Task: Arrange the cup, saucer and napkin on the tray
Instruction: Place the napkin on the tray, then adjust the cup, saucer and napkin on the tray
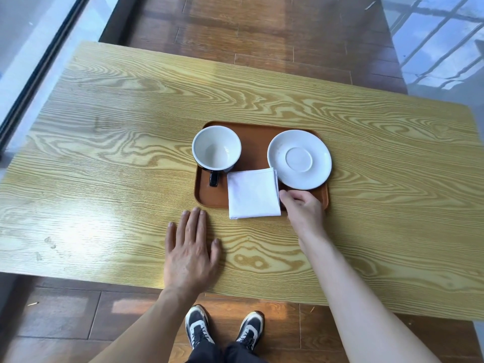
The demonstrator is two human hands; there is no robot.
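A brown tray lies on the wooden table. On its left stands a cup, white inside, with a dark handle pointing toward me. A white saucer sits on the tray's right, its edge over the right rim. A folded white napkin lies at the tray's front, overhanging the front rim. My right hand has its fingers curled at the napkin's right edge; whether they pinch it I cannot tell. My left hand rests flat on the table, fingers apart, just in front of the tray's left corner.
The yellow wood-grain table reaches well past the tray on both sides. Its near edge runs just in front of my feet. A glass wall with a dark frame borders the table's left end.
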